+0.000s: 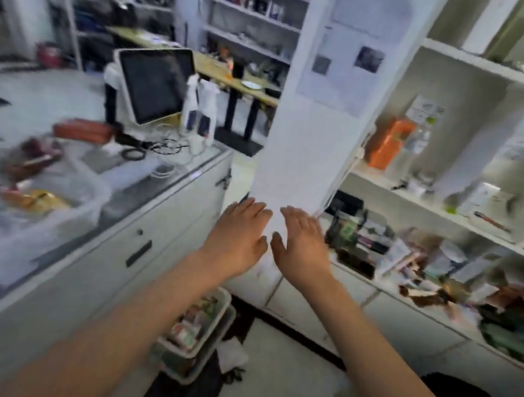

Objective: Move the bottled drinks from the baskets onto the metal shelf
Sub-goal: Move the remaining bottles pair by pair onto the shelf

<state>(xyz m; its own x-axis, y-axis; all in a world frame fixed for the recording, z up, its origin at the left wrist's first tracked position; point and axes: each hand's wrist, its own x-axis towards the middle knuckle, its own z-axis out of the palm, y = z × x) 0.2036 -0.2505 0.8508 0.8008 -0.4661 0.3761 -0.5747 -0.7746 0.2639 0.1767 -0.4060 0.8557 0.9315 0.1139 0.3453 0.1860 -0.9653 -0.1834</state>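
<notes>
1. Down on the floor, two stacked pale baskets point(200, 330) are sitting against the foot of the bench point(96, 246), holding packaged goods too blurred to tell apart as bottles.
2. Both arms are reaching forward above them, well clear of the baskets.
3. The left hand point(238, 231) is showing a spread grip, fingers straight, pinching nothing, and hovering in front of the white pillar point(319, 123).
4. The right hand point(302, 244) is just beside it, thumbs nearly touching, with the same spread grip and holding nothing.
5. On the bench's far corner a screen point(153, 85) is standing tilted, with two spray bottles point(199, 109) just beside it and a tangle of cables point(153, 152) in front.
6. Near the bench's left edge a clear tub point(72, 189) is holding blurred packets.
7. White wall shelves point(445, 209) to the right of the pillar are carrying an orange carton point(387, 143) and mixed clutter.
</notes>
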